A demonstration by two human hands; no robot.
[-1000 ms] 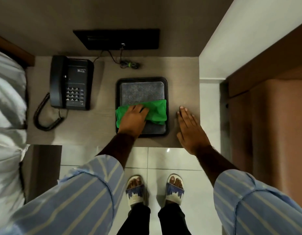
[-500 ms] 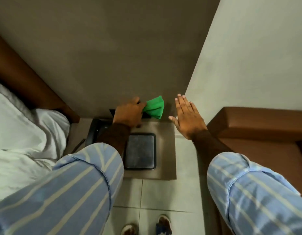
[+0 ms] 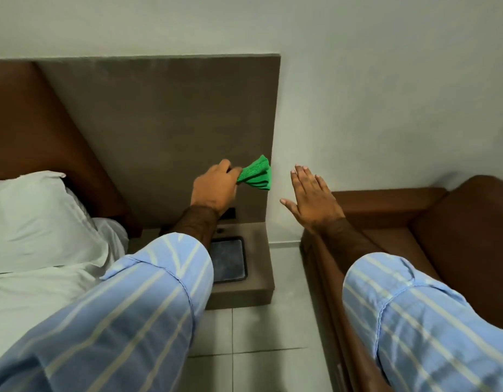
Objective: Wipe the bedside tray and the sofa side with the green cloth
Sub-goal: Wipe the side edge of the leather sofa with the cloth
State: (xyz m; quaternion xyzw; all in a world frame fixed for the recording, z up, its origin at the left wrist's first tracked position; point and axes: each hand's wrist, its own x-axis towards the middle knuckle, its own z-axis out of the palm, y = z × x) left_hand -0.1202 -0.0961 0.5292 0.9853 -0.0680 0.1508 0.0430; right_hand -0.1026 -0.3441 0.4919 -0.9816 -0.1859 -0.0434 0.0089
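Blue striped sleeves filled the near foreground, above grey floor tiles. Beyond the left sleeve, the dark tray lay flat on the bedside table, bare of cloth, between the bed and the brown sofa. Left hand was raised above the table, grip clenched on the bunched green cloth, in front of the grey-brown wall panel. Right hand hovered flat and released, fingers spread, over the sofa side.

We see a bright green cloth, pale blue sleeves with cream stripes, a black tray with grey inset, brown sofa, and a white pillow.
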